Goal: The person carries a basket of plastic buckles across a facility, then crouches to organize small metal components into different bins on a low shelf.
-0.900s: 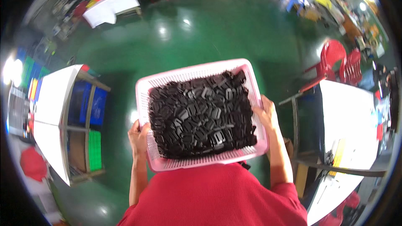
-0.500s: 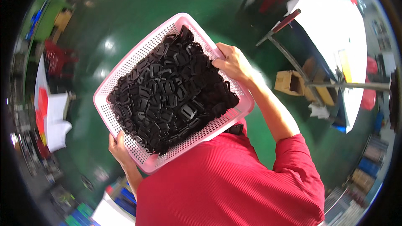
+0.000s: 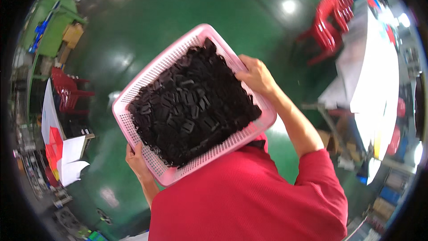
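A pink rectangular plastic basket (image 3: 171, 50) with slotted walls is held up in front of my red shirt, tilted so that one corner points away from me. Heaped inside it are many small black plastic pieces (image 3: 187, 100), several of them buckle-like with a slot. My right hand (image 3: 257, 76) grips the rim on the far right side, thumb over the edge. At the near left side my left hand (image 3: 139, 163) holds the rim, its thumb on the outer wall and the other fingers mostly hidden beneath the basket.
Green floor (image 3: 200, 0) stretches ahead. To the right stands a white-covered table (image 3: 372, 80) on a metal frame, with red plastic chairs (image 3: 327, 24) beyond it and cardboard boxes (image 3: 327, 139) below. On the left are a red chair (image 3: 67, 87), a white-topped table (image 3: 71, 151) and a green workbench (image 3: 55, 6).
The surroundings have shifted in view: the right-hand table and chairs now appear lower and nearer. The basket sits slightly further right and lower in the picture, with both hands keeping the same hold.
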`<state>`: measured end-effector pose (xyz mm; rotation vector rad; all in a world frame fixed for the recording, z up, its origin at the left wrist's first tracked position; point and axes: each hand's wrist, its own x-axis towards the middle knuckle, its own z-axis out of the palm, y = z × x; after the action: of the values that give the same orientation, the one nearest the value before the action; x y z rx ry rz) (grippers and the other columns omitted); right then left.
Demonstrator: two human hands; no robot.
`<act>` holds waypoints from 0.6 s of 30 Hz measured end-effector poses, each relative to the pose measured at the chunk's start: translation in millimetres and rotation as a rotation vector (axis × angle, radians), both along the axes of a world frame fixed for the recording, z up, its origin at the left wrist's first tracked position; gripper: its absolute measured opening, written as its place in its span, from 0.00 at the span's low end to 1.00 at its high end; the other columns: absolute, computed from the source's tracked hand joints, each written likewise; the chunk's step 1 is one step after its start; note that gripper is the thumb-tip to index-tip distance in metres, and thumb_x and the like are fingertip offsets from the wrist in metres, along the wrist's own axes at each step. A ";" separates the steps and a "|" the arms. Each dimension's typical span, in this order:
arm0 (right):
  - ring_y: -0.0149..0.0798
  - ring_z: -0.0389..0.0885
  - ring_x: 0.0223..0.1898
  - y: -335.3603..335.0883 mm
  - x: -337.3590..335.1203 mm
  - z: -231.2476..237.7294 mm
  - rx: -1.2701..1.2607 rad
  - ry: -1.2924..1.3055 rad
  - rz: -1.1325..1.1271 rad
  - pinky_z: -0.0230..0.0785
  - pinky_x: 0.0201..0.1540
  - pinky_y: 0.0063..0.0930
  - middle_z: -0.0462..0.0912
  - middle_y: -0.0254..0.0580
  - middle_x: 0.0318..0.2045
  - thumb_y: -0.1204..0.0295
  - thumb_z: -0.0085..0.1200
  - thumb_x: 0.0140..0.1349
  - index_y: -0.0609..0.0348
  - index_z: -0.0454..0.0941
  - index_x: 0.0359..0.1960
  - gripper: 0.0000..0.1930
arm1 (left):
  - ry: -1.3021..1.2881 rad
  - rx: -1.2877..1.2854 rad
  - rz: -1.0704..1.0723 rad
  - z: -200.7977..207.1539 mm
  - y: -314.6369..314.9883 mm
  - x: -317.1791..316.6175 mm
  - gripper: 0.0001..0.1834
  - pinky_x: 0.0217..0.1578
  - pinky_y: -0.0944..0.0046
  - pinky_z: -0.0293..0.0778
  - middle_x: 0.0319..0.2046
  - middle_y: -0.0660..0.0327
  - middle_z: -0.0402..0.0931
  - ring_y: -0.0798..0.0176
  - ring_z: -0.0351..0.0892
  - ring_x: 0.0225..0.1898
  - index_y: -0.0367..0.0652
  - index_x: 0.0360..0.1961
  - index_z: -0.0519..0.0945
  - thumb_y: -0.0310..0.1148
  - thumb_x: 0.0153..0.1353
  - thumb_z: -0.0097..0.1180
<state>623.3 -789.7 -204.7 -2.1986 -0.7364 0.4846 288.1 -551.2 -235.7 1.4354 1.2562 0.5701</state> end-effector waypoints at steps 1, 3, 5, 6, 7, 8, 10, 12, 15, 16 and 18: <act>0.57 0.75 0.34 16.7 -0.9 5.6 -0.021 0.016 -0.009 0.66 0.39 0.43 0.76 0.57 0.28 0.68 0.50 0.43 0.63 0.72 0.33 0.15 | 0.004 0.016 0.011 6.5 15.3 -3.6 0.09 0.24 0.74 0.67 0.26 0.67 0.74 0.74 0.70 0.22 0.37 0.38 0.76 0.24 0.54 0.51; 0.56 0.75 0.33 45.0 -2.5 9.1 -0.047 0.070 -0.035 0.66 0.38 0.42 0.76 0.57 0.27 0.68 0.51 0.43 0.63 0.72 0.34 0.16 | 0.001 0.034 0.079 18.2 42.9 -0.3 0.09 0.23 0.74 0.66 0.25 0.67 0.73 0.74 0.69 0.21 0.37 0.37 0.76 0.24 0.54 0.52; 0.54 0.75 0.30 65.4 25.4 -5.4 -0.002 0.064 -0.073 0.66 0.37 0.39 0.76 0.57 0.26 0.69 0.51 0.43 0.64 0.73 0.34 0.16 | 0.137 -0.082 -0.006 26.9 71.1 43.7 0.10 0.26 0.72 0.65 0.25 0.69 0.71 0.75 0.66 0.24 0.36 0.37 0.77 0.24 0.52 0.52; 0.52 0.75 0.29 78.2 46.7 -18.5 0.026 0.035 -0.087 0.66 0.36 0.38 0.76 0.56 0.25 0.70 0.51 0.42 0.64 0.73 0.34 0.16 | 0.058 -0.086 -0.023 11.9 88.6 66.9 0.11 0.25 0.72 0.64 0.23 0.70 0.70 0.76 0.65 0.23 0.36 0.38 0.77 0.24 0.52 0.52; 0.51 0.76 0.28 101.3 65.2 -22.2 0.038 0.049 -0.106 0.66 0.36 0.37 0.76 0.56 0.25 0.70 0.51 0.42 0.65 0.73 0.34 0.15 | 0.030 -0.027 -0.053 -10.7 120.4 91.3 0.11 0.25 0.72 0.65 0.23 0.70 0.71 0.76 0.65 0.23 0.36 0.38 0.77 0.24 0.52 0.52; 0.49 0.76 0.28 125.1 84.3 -24.0 0.053 0.061 -0.125 0.67 0.35 0.37 0.76 0.56 0.24 0.71 0.51 0.42 0.65 0.74 0.34 0.15 | 0.002 0.036 -0.082 -24.0 153.6 115.8 0.12 0.26 0.73 0.65 0.23 0.70 0.71 0.76 0.65 0.24 0.35 0.38 0.77 0.24 0.51 0.52; 0.46 0.77 0.28 157.1 114.0 -35.5 0.053 0.039 -0.176 0.67 0.35 0.35 0.76 0.54 0.24 0.71 0.51 0.42 0.66 0.74 0.32 0.14 | 0.009 0.102 -0.119 -24.9 196.3 151.6 0.12 0.27 0.73 0.65 0.24 0.69 0.72 0.76 0.66 0.25 0.34 0.39 0.77 0.24 0.51 0.52; 0.45 0.77 0.27 180.7 131.2 -35.8 0.008 -0.006 -0.203 0.67 0.34 0.34 0.77 0.52 0.24 0.72 0.51 0.42 0.65 0.74 0.33 0.15 | 0.026 0.166 -0.151 -21.4 228.3 182.1 0.13 0.28 0.73 0.66 0.25 0.68 0.73 0.76 0.67 0.26 0.34 0.39 0.77 0.24 0.50 0.51; 0.45 0.77 0.27 182.1 134.9 -32.1 0.054 0.099 -0.289 0.68 0.34 0.34 0.78 0.51 0.25 0.73 0.51 0.41 0.65 0.75 0.34 0.15 | -0.076 0.045 -0.207 -29.5 248.5 200.7 0.16 0.31 0.71 0.68 0.27 0.65 0.76 0.73 0.70 0.28 0.33 0.40 0.77 0.24 0.48 0.52; 0.45 0.77 0.27 175.6 133.8 -36.0 0.052 0.088 -0.295 0.68 0.34 0.34 0.78 0.51 0.25 0.73 0.51 0.41 0.65 0.75 0.34 0.15 | -0.087 0.042 -0.213 -36.0 245.3 203.1 0.16 0.31 0.71 0.68 0.27 0.65 0.76 0.73 0.70 0.28 0.33 0.40 0.77 0.24 0.48 0.52; 0.46 0.78 0.28 187.0 150.3 -46.9 -0.015 0.104 -0.364 0.68 0.35 0.34 0.79 0.51 0.25 0.73 0.51 0.41 0.63 0.76 0.36 0.16 | -0.029 0.059 -0.261 -49.7 264.9 230.1 0.16 0.32 0.71 0.69 0.27 0.65 0.76 0.73 0.71 0.28 0.33 0.40 0.77 0.24 0.47 0.51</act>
<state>773.5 -602.7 -251.6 -2.2368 -0.2676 0.4135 518.2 -286.2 -285.4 1.6046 1.0159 0.4520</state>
